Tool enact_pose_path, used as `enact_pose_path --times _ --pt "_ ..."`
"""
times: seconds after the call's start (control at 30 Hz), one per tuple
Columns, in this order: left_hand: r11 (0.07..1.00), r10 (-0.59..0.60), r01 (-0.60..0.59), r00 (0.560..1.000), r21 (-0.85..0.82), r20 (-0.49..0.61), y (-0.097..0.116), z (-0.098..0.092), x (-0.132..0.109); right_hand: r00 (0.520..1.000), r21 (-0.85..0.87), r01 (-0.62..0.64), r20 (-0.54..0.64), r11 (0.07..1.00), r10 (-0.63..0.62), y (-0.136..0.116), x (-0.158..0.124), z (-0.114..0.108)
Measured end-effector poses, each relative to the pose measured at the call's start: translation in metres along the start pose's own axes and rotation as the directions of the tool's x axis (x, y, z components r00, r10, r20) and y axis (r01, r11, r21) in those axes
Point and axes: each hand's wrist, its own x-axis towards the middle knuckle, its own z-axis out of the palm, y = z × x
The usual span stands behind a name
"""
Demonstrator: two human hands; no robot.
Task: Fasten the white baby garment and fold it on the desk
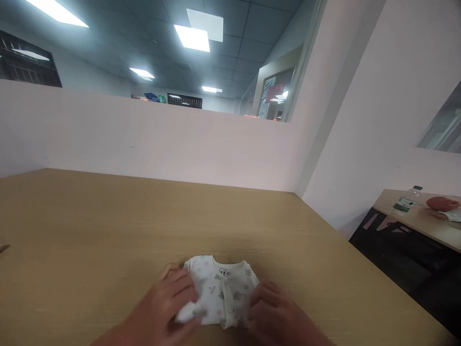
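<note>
A small white baby shirt (207, 290) with grey and pink prints lies on the table close in front of me. Its neckline points away from me, and a strip of its front edge runs down the middle. My left hand (167, 302) rests over the shirt's left side, fingers bent on the cloth and thumb apart from them near the bottom edge. At the right edge, my right hand (272, 307) has its fingers curled closed on the fabric. Both hands are slightly blurred, and they cover the shirt's sides.
The wooden table (144, 216) meets a low white partition (180, 149) at the back and a wall (367, 120) at the right. A small dark object (4, 248) lies at the far left. On another table stand a bottle (406, 202) and a reddish round object (442, 203).
</note>
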Motion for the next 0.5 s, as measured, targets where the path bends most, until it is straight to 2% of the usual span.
enact_pose_path --times 0.1,0.17,0.23,0.3,0.4,0.5 --pt "0.985 -0.157 0.148 0.98 -0.085 -0.121 0.002 -0.002 0.019 0.98 0.075 -0.157 -0.112 0.985 0.164 -0.004 0.016 -0.01" --pt "0.973 -0.217 0.206 0.971 -0.106 -0.101 0.002 0.005 0.034 0.967 0.044 -0.205 -0.147 0.978 0.209 0.0 0.033 -0.007" --pt "0.967 -0.248 0.244 0.968 -0.066 -0.045 0.001 0.018 0.045 0.959 -0.061 -0.27 -0.102 0.961 0.263 0.008 0.048 0.006" --pt "0.959 -0.282 0.282 0.959 -0.01 0.028 -0.002 0.034 0.049 0.935 -0.163 -0.348 0.011 0.923 0.355 0.017 0.057 0.024" --pt "0.945 -0.325 0.324 0.928 0.039 0.183 -0.007 0.054 0.044 0.915 -0.215 -0.355 0.12 0.91 0.385 0.024 0.055 0.045" --pt "0.945 -0.325 0.32 0.906 0.063 0.271 -0.008 0.058 0.037 0.919 -0.217 -0.341 0.129 0.915 0.373 0.025 0.047 0.052"
